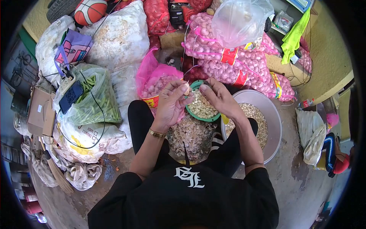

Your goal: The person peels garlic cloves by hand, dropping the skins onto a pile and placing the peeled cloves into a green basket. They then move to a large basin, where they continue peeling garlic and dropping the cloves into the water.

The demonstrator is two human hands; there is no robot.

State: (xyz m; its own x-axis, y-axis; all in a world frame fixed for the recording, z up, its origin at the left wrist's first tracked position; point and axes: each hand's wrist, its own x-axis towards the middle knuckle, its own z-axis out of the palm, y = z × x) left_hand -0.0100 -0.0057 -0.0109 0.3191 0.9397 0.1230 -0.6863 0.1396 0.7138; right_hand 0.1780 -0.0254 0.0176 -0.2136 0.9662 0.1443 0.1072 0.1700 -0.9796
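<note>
My left hand (171, 101), with a gold watch at its wrist, pinches a garlic clove (185, 89) between thumb and fingertips. My right hand (221, 97) is a short way to its right, thumb and fingers drawn together; a small dark tip shows there, but what it holds I cannot make out. Under both hands sits a green plastic basket (203, 117) of pale peeled cloves. Garlic skins (190, 139) lie heaped between my legs. To the right, a large pale basin (275, 131) holds many cloves, partly hidden by my right forearm.
Pink mesh sacks of garlic (244, 72) are stacked ahead, with an opened pink sack (158, 82) nearer left. White sacks (118, 36) and a plastic bag of green vegetables (93, 99) stand left, a phone (71, 96) on top. A broom (57, 171) lies lower left.
</note>
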